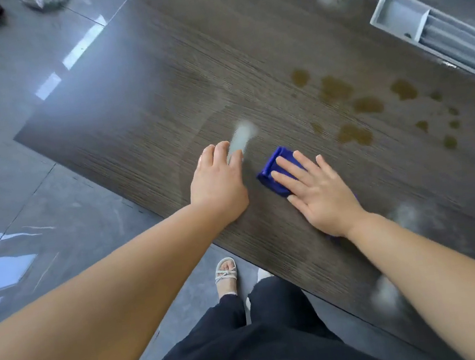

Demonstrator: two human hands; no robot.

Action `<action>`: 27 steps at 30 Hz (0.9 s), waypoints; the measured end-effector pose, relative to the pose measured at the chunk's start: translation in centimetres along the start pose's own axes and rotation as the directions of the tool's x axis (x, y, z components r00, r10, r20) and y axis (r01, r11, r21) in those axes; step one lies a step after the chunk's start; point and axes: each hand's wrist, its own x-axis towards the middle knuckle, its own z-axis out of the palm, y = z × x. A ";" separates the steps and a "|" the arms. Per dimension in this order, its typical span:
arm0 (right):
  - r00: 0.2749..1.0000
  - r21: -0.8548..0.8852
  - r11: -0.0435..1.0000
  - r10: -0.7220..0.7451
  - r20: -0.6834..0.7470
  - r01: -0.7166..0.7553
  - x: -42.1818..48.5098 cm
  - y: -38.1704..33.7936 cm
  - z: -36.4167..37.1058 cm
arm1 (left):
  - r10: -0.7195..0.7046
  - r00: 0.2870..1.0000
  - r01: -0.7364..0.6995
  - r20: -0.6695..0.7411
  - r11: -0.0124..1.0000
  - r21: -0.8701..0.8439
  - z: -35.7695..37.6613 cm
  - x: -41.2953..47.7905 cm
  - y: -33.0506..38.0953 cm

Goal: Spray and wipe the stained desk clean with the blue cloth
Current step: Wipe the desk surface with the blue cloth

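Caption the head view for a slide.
The right hand presses the blue cloth flat on the desk beside brown stains while the left hand holds a blurred spray bottle.

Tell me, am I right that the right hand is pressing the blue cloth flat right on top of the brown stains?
Not quite. The head view shows the right hand pressing the blue cloth flat on the desk, but beside the brown stains, not on top of them: there is a gap between cloth and stains.

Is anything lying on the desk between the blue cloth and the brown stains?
Nothing visible: only bare desk separates the blue cloth, pressed under the right hand, from the nearest stain.
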 end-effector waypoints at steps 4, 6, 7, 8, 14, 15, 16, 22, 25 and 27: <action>0.844 0.080 0.840 0.536 0.026 -0.537 3.1 0.1 -0.6 | 0.058 0.998 -0.058 0.017 0.998 -0.019 -0.3 1.2 1.5; 0.853 0.034 0.852 0.523 -0.013 -0.522 2.9 -2.4 -0.3 | 0.089 0.996 -0.089 0.012 0.996 -0.022 -0.2 1.7 2.4; 0.902 0.017 0.902 0.433 -0.013 -0.432 2.1 -3.4 -0.3 | 0.102 0.995 -0.101 0.014 0.995 -0.025 -0.1 1.8 2.9; 0.953 -0.005 0.953 0.301 0.006 -0.301 0.7 -3.7 -0.1 | 0.113 0.993 -0.112 0.020 0.993 -0.030 0.0 2.0 3.2; 0.972 0.036 0.973 0.226 0.071 -0.229 -1.8 3.2 -0.8 | 0.133 0.990 -0.132 0.052 0.991 -0.019 0.5 3.5 4.4; 0.927 0.072 0.924 0.370 0.065 -0.375 -0.7 3.6 -0.9 | 0.119 0.991 -0.119 0.059 0.993 -0.012 0.6 3.6 4.7; 0.867 0.096 0.862 0.495 0.054 -0.498 0.7 3.5 -1.0 | 0.100 0.993 -0.100 0.062 0.995 -0.006 0.6 3.7 4.8; 0.958 0.035 0.958 0.286 0.019 -0.286 -0.7 -1.1 -0.3 | 0.004 0.999 -0.004 0.043 1.000 -0.009 1.2 3.7 6.3; 0.997 0.000 0.997 0.071 0.034 -0.071 -4.1 3.4 -0.1 | -0.015 0.998 0.014 0.066 1.000 0.011 1.4 3.8 7.1; 0.966 0.025 0.965 0.260 0.002 -0.260 -4.1 6.2 -0.4 | -0.028 0.995 0.026 0.093 0.999 0.030 1.4 3.8 7.4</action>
